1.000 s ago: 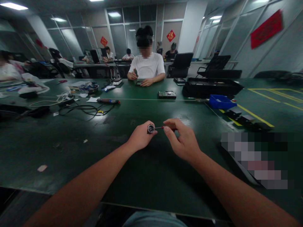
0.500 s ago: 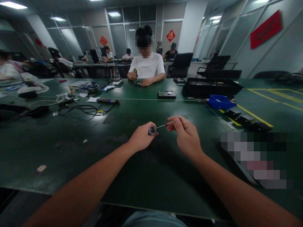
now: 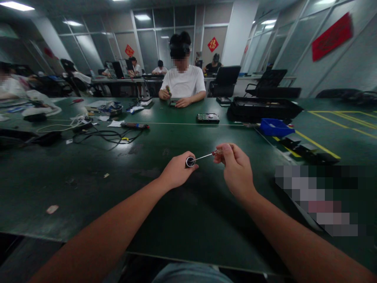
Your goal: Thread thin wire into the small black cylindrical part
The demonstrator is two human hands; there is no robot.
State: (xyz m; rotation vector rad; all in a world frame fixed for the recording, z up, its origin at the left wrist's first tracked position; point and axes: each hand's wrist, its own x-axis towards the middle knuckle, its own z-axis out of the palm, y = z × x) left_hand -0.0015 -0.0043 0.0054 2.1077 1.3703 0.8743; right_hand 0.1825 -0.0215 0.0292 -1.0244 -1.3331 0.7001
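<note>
My left hand (image 3: 176, 171) is closed round a small dark cylindrical part (image 3: 190, 161), whose round open end faces right. My right hand (image 3: 236, 169) pinches the reddish handle of a thin screwdriver (image 3: 209, 155). The screwdriver's metal shaft slants down to the left and its tip sits in the end of the cylindrical part. Both hands hover just above the green table (image 3: 188, 220), near its middle.
A person in a white shirt (image 3: 183, 82) sits opposite, handling small parts. A circuit board (image 3: 207, 117), a black case (image 3: 263, 108), a blue bin (image 3: 273, 127) and dark blocks (image 3: 306, 149) lie to the right. Tangled cables (image 3: 106, 136) and a tool (image 3: 134, 125) lie at left.
My right hand has drawn back to the right and risen, so more of the screwdriver's shaft shows between the hands. My left hand has barely moved.
</note>
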